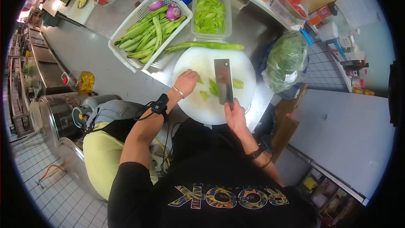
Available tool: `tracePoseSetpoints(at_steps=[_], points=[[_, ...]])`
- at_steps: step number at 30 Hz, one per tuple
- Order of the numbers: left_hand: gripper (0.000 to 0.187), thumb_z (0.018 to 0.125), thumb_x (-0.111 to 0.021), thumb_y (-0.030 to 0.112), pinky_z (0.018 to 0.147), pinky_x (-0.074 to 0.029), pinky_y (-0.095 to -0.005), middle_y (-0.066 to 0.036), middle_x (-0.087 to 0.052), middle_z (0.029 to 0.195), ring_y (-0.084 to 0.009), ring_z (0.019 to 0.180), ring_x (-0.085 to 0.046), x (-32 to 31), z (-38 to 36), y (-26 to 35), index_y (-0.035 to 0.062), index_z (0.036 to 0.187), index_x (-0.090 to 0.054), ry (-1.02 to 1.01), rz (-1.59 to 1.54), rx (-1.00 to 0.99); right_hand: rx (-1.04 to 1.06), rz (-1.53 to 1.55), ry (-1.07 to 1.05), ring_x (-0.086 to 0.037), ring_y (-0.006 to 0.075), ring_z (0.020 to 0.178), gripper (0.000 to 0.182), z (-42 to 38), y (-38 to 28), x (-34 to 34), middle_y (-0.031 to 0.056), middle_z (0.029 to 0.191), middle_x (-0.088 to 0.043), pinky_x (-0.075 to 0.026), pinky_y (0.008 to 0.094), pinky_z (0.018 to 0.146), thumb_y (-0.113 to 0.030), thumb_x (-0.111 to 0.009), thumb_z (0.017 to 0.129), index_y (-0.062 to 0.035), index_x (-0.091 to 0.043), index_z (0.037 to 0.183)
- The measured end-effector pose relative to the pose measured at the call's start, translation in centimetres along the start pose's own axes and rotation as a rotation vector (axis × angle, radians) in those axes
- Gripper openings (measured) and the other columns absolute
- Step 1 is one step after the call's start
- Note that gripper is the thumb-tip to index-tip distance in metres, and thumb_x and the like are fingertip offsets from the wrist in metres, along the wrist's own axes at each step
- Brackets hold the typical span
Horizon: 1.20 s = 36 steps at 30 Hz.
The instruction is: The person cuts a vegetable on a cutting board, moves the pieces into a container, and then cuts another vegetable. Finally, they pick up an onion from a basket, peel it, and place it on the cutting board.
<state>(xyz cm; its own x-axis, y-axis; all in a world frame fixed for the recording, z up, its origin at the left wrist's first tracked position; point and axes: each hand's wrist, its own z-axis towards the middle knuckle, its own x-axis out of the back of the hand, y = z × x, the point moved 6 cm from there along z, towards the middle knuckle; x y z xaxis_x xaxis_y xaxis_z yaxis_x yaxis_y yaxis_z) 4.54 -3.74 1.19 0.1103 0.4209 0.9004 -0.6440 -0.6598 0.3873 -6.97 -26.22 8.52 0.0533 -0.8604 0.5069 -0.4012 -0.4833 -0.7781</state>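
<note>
The right hand has its grip closed around the handle of the rectangular steel cleaver; the blade is over the middle of the round white cutting board. The left hand is inside the board's left edge, fingers curled; whether its grip holds anything cannot be determined. Cut pale-green stem pieces lie on both sides of the blade. Open board surface extends toward the near edge. A long green stem borders the far edge; a strip of metal counter separates the right edge from a plastic-wrapped green vegetable bundle.
</note>
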Motion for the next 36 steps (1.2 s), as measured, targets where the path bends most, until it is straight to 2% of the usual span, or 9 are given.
tracePoseSetpoints(at_steps=[3,9,11,17,18,22,28,33,36], points=[[0.028,0.071,-0.062,-0.002,0.086,-0.053,-0.0392,-0.01,-0.065,0.104,-0.0311,0.098,-0.061,1.7,-2.1,-0.4,0.0059,0.098,-0.066,0.052,-0.07,0.08,0.053,-0.09,-0.066,-0.067,0.049,0.088,0.028,-0.7,0.8,-1.7,0.0277,0.089,-0.071,-0.055,0.0527,0.076,-0.022,-0.06,0.097,0.0031,-0.057,0.109],[0.027,0.073,-0.062,-0.002,0.082,-0.055,-0.0393,-0.009,-0.064,0.103,-0.03,0.097,-0.062,3.3,-5.6,2.1,0.0055,0.099,-0.065,0.083,-0.125,0.019,0.042,-0.177,-0.255,-0.068,0.0495,0.088,0.028,-1.1,2.2,-6.2,0.0284,0.091,-0.071,-0.056,0.0526,0.078,-0.019,-0.062,0.096,0.0051,-0.057,0.108],[0.023,0.077,-0.06,0.002,0.084,-0.055,-0.0367,-0.009,-0.062,0.103,-0.0282,0.103,-0.06,2.4,-6.0,3.7,0.0043,0.1,-0.065,0.063,-0.165,0.002,0.054,-0.241,-0.279,-0.067,0.0501,0.085,0.024,-0.9,2.5,-6.7,0.0283,0.088,-0.071,-0.055,0.0547,0.077,-0.017,-0.061,0.096,0.0045,-0.056,0.106],[0.023,0.078,-0.061,0.003,0.082,-0.056,-0.0359,-0.008,-0.063,0.103,-0.0273,0.099,-0.062,0.9,-5.6,6.2,0.0037,0.101,-0.065,0.1,-0.229,0.024,0.121,-0.322,-0.238,-0.067,0.05,0.082,0.025,0.4,2.9,-5.2,0.0283,0.083,-0.069,-0.053,0.0565,0.075,-0.017,-0.06,0.096,0.004,-0.057,0.108],[0.023,0.078,-0.061,0.003,0.081,-0.056,-0.0359,-0.008,-0.063,0.103,-0.027,0.099,-0.062,0.7,-5.5,6.6,0.0036,0.101,-0.066,0.099,-0.239,0.013,0.174,-0.278,-0.204,-0.064,0.0539,0.076,0.019,0.6,2.6,-4.9,0.0338,0.076,-0.064,-0.051,0.0615,0.072,-0.015,-0.058,0.095,0.0026,-0.059,0.103],[0.023,0.079,-0.062,0.003,0.081,-0.056,-0.0359,-0.008,-0.063,0.104,-0.0263,0.1,-0.062,1.2,-6.5,6.8,0.0033,0.101,-0.066,0.048,-0.231,0.005,0.171,-0.313,-0.226,-0.063,0.0538,0.076,0.018,0.5,2.2,-4.5,0.0336,0.077,-0.065,-0.051,0.0613,0.072,-0.014,-0.058,0.095,0.0023,-0.059,0.103],[0.021,0.077,-0.063,0.001,0.079,-0.057,-0.0365,-0.01,-0.066,0.104,-0.0284,0.097,-0.065,1.9,-6.2,6.9,0.0021,0.098,-0.067,0.149,-0.245,-0.031,0.188,-0.403,-0.339,-0.064,0.0529,0.081,0.018,-0.4,0.9,-4.0,0.0314,0.081,-0.066,-0.051,0.0593,0.074,-0.014,-0.059,0.096,0.0023,-0.055,0.1],[0.018,0.08,-0.063,0.004,0.081,-0.057,-0.0344,-0.009,-0.066,0.106,-0.0256,0.099,-0.066,1.6,-5.9,7.1,0.0019,0.097,-0.066,0.11,-0.203,-0.054,0.311,-0.398,-0.312,-0.063,0.0539,0.076,0.013,-1.6,-1.4,-3.0,0.0317,0.075,-0.064,-0.05,0.0606,0.071,-0.011,-0.057,0.096,0.0011,-0.055,0.098],[0.017,0.08,-0.062,0.004,0.081,-0.057,-0.0342,-0.009,-0.066,0.106,-0.0252,0.099,-0.066,1.7,-5.8,7.3,0.0015,0.097,-0.066,0.113,-0.221,-0.039,0.304,-0.383,-0.312,-0.063,0.0537,0.073,0.013,-0.9,1.6,-5.3,0.032,0.073,-0.063,-0.05,0.0615,0.069,-0.011,-0.057,0.096,0.0011,-0.055,0.098]])
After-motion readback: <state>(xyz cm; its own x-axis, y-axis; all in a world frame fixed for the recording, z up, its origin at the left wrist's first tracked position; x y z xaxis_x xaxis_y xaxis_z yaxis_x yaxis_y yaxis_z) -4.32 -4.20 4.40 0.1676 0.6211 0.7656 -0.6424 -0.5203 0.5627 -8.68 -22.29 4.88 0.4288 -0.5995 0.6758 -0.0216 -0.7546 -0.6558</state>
